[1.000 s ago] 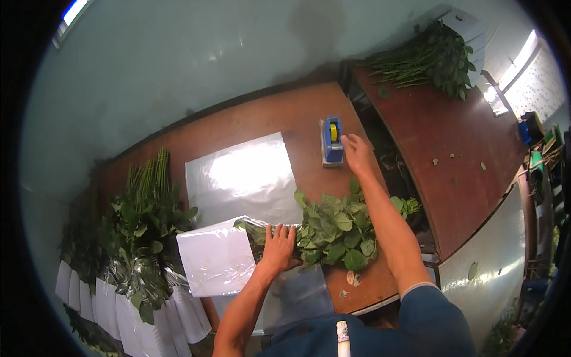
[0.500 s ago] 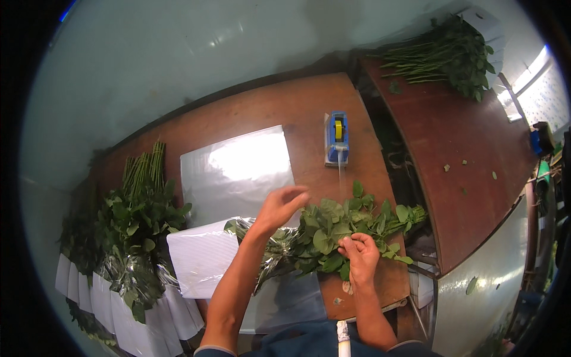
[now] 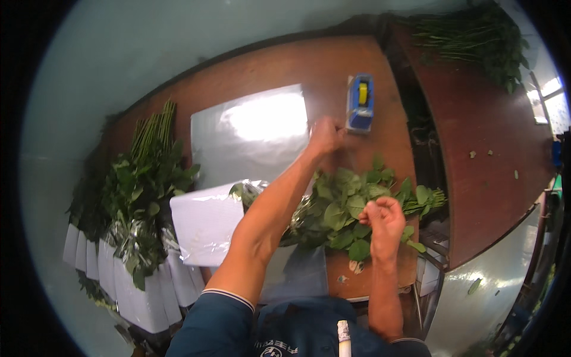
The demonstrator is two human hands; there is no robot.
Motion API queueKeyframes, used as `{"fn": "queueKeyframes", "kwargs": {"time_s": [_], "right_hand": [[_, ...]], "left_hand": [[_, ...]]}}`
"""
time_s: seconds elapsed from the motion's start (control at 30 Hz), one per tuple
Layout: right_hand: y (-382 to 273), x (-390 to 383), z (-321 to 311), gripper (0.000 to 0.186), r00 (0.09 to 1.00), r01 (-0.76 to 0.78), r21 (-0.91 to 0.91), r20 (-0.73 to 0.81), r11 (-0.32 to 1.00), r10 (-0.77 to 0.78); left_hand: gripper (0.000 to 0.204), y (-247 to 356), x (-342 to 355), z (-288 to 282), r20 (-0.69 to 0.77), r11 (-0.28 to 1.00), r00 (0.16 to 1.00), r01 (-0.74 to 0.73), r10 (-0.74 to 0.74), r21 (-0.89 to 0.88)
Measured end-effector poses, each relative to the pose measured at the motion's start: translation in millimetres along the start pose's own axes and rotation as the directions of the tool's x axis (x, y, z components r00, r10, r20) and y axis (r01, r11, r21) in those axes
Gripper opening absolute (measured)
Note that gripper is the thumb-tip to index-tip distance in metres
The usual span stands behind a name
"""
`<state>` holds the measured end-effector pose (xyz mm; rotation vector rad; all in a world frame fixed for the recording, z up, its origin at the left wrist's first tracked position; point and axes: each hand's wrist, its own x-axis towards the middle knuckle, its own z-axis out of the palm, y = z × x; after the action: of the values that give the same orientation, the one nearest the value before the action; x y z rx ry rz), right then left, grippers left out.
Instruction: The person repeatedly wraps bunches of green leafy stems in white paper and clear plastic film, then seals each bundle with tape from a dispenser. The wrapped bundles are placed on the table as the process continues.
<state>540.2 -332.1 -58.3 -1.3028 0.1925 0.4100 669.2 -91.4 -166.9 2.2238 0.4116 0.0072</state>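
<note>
My left hand [image 3: 326,137] reaches to the front end of a blue tape dispenser [image 3: 361,107] with a yellow core. Its fingers are smeared and partly hidden. Lower right, my right hand [image 3: 386,223] holds thumb and forefinger pinched above the leaves; a faint strip of clear tape seems to run down to it from the dispenser. Beneath the hands lies a bunch of leafy green stems [image 3: 336,208], its cut ends pointing right. The bunch's left end is wrapped in white corrugated sheet [image 3: 205,223] and clear film, partly covered by my left forearm.
Shiny clear film sheets [image 3: 238,152] lie on the brown table [image 3: 262,65] behind the bunch. Several wrapped bunches [image 3: 140,190] are stacked at left. Across a dark gap stands a red-brown table [image 3: 476,190] bearing more stems [image 3: 470,38]. A cigarette [image 3: 344,339] juts in at the bottom.
My left hand has moved from above the bunch up and right to the tape dispenser. My right hand stays pinched near the leaves. The whole view has shifted somewhat.
</note>
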Motion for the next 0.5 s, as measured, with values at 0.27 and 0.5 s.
{"fn": "queueKeyframes", "kwargs": {"time_s": [0.27, 0.5], "right_hand": [[-19.6, 34.4, 93.5, 0.023, 0.887, -0.083, -0.048, 0.452, 0.995, 0.096], [-28.4, 19.5, 97.4, 0.023, 0.893, -0.106, -0.186, 0.415, 0.977, 0.176]], "left_hand": [[0.029, -95.9, -81.1, -79.9, 0.428, 0.901, 0.792, 0.385, -0.434, 0.201], [0.038, -86.5, -108.2, -71.2, 0.568, 0.806, 0.622, 0.186, -0.54, 0.562]]}}
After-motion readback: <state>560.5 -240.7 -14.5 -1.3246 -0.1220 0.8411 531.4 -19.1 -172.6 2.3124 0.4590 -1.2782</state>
